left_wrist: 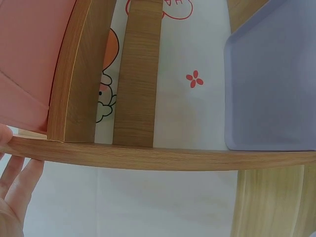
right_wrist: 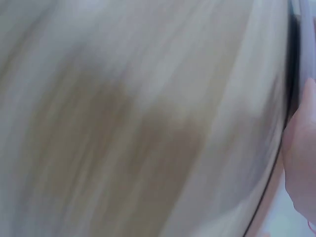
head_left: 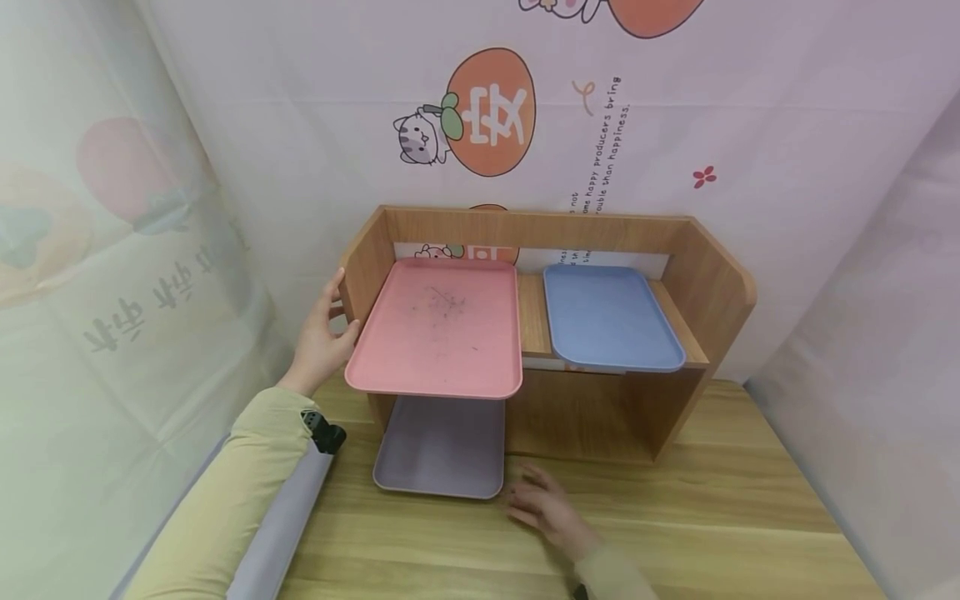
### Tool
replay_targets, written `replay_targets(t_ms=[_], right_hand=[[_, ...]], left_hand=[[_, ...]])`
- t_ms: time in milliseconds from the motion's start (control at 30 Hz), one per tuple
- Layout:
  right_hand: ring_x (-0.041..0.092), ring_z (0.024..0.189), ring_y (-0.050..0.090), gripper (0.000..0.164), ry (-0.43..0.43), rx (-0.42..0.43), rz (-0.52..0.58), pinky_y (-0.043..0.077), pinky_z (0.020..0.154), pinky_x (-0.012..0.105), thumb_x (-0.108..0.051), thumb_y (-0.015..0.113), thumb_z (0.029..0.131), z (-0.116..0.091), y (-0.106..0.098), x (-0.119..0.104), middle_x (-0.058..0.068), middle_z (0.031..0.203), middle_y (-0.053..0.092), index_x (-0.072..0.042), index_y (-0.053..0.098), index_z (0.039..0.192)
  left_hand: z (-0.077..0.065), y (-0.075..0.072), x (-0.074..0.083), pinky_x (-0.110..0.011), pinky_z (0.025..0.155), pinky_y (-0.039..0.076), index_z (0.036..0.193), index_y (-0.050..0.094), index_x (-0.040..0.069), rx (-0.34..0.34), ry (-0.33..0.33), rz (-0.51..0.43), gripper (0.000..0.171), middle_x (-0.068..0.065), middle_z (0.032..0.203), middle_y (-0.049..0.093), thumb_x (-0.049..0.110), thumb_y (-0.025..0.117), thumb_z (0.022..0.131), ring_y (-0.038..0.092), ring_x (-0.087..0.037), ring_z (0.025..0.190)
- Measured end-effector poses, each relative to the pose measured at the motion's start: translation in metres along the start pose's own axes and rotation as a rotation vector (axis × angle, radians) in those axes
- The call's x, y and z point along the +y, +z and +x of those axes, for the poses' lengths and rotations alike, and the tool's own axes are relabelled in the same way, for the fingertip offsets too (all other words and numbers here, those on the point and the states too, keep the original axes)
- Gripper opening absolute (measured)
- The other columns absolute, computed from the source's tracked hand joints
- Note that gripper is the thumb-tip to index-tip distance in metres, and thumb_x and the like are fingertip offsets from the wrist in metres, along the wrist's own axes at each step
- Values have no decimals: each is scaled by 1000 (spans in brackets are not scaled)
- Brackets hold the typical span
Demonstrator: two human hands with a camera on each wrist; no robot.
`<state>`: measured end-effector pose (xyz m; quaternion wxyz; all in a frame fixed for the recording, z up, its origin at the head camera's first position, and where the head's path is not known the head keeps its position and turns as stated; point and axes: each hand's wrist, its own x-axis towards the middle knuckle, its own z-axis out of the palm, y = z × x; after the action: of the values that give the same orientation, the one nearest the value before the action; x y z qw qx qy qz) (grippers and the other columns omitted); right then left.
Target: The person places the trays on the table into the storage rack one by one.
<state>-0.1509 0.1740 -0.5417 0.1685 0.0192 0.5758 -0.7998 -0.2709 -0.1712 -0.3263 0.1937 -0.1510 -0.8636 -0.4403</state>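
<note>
A wooden desktop shelf (head_left: 592, 417) stands against the back cloth. My left hand (head_left: 322, 337) holds its left side panel, the thumb on one side and the fingers on the other; in the left wrist view part of that hand (left_wrist: 19, 190) shows at the panel's edge. On the upper board lie a pink tray (head_left: 450, 333), dark specks on it, and a blue tray (head_left: 611, 317). A purple tray (head_left: 442, 450) sits in the lower level, its front jutting out. Beside its front right corner is my right hand (head_left: 551, 508), blurred, fingers loosely bent, apparently holding nothing.
The shelf stands on a wood-grain table (head_left: 735, 500). Printed cloth (head_left: 315, 125) hangs behind and at both sides. At the front left, a pale purple object (head_left: 288, 517) lies partly under my left sleeve. The pink and blue trays overhang the upper board's front edge.
</note>
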Motion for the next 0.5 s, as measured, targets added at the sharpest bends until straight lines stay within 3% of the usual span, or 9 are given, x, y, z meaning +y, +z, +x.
replay_targets(t_ms=[133,233,333,500], right_hand=[[16,100,58,60,-3,0,-3,49,97,42,1,48,92,-17,-17,-18,11,116,51,2,19,144],[12,101,59,46,-24,-22,18,49,98,38,2,46,93,-29,-35,-32,2,109,55,-17,40,135],[8,100,58,46,-93,-75,42,51,95,33,4,41,94,-38,-57,-47,-4,108,56,-34,52,118],[7,98,60,48,-279,-200,100,52,92,30,6,33,97,-54,-92,-82,-7,110,62,-28,56,121]], left_hand=[[0,0,0,-56,83,53,152,14,28,-1,7,-6,82,-25,134,38,-2,56,89,48,-47,118],[0,0,0,-55,83,53,152,14,28,-3,8,-13,82,-25,135,38,-2,56,89,48,-47,118],[0,0,0,-55,84,52,152,14,29,-6,3,-17,82,-25,135,38,-2,56,89,47,-46,118],[1,0,0,-56,84,52,152,13,28,-10,0,-14,82,-25,135,38,-2,56,89,47,-46,118]])
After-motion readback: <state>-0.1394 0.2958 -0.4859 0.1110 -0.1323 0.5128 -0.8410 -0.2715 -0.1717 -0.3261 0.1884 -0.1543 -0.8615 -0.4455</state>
